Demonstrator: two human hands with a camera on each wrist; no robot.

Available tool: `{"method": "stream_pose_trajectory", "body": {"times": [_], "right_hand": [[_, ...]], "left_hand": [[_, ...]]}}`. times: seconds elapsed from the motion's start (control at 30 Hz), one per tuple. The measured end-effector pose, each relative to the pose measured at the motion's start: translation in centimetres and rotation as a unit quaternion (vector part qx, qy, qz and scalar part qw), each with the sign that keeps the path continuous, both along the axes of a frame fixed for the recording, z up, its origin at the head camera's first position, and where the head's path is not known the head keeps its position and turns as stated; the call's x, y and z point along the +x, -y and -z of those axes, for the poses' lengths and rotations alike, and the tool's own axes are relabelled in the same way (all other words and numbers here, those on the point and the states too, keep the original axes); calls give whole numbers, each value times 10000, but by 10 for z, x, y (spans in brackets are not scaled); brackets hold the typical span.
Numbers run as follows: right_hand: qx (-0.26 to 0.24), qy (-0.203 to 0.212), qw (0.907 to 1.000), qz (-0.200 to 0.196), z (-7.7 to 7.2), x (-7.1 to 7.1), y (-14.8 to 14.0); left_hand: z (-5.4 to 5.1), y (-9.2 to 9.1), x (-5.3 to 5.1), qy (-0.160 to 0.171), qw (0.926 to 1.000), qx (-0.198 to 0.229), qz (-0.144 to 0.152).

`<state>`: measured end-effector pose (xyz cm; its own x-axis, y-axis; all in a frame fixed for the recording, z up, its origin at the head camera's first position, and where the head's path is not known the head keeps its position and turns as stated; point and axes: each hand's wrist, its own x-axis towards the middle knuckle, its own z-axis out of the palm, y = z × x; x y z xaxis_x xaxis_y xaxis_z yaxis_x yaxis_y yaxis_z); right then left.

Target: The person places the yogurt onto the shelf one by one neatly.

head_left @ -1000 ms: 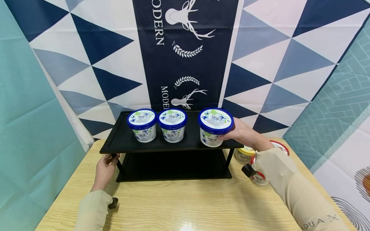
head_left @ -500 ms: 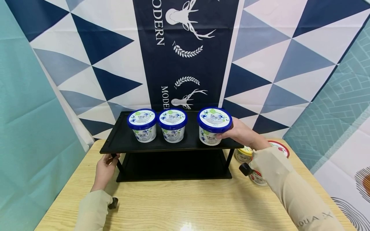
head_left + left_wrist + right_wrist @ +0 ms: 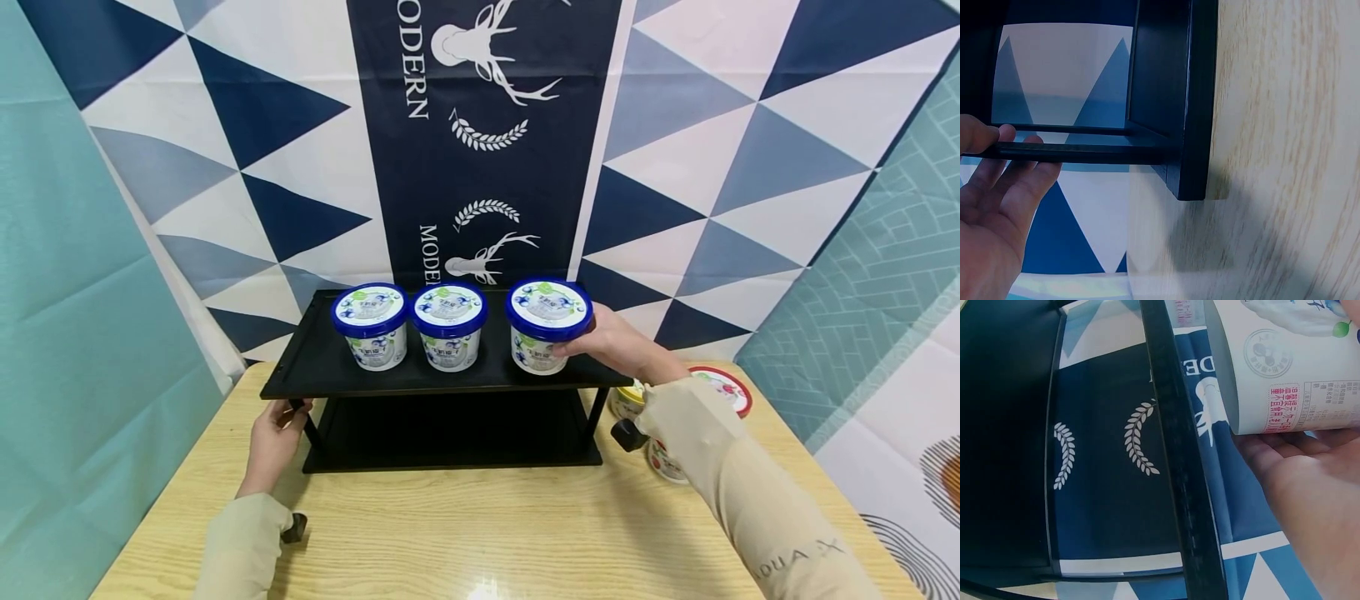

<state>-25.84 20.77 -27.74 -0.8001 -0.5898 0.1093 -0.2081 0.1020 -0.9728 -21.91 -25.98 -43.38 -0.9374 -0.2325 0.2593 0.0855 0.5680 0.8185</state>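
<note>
While the left hand (image 3: 272,442) pinches a leg (image 3: 1104,154) at the left of a black two-level rack (image 3: 450,429) between thumb and fingers, the right hand (image 3: 622,343) grips a white, blue-lidded tub (image 3: 532,354) from its right side, fingers curled round the wall below the lid and opened only as far as the tub's width. That tub hangs upright over the right part of the upper board (image 3: 495,367); the right wrist view shows its base apart from the board. To its left stand a matching middle tub (image 3: 450,352) and a left tub (image 3: 380,350), lids touching or nearly so. On the wooden table (image 3: 450,533), right of the rack, a yellow-lidded tub (image 3: 626,405) and a red-lidded tub (image 3: 726,388) are partly hidden by the right arm.

Good handling probably means keeping the lid level, lowering slowly, and not bumping the middle tub. The board's front edge looks near, so the base should sit wholly on it before the fingers loosen. A firm left-hand hold would likely keep the rack from sliding.
</note>
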Motion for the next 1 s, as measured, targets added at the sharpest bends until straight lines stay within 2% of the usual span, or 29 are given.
{"method": "stream_pose_trajectory", "body": {"times": [0.43,0.73,1.0], "right_hand": [[10,138,9997,180,5,-6,10],[-8,188,9993,310,10,-10,15],[-90,320,9987,391,14,-13,21]], "left_hand": [[0,0,0,-28,10000,11,-21],[0,0,0,86,9999,-51,-65],[0,-1,0,-32,10000,-21,-69]]}}
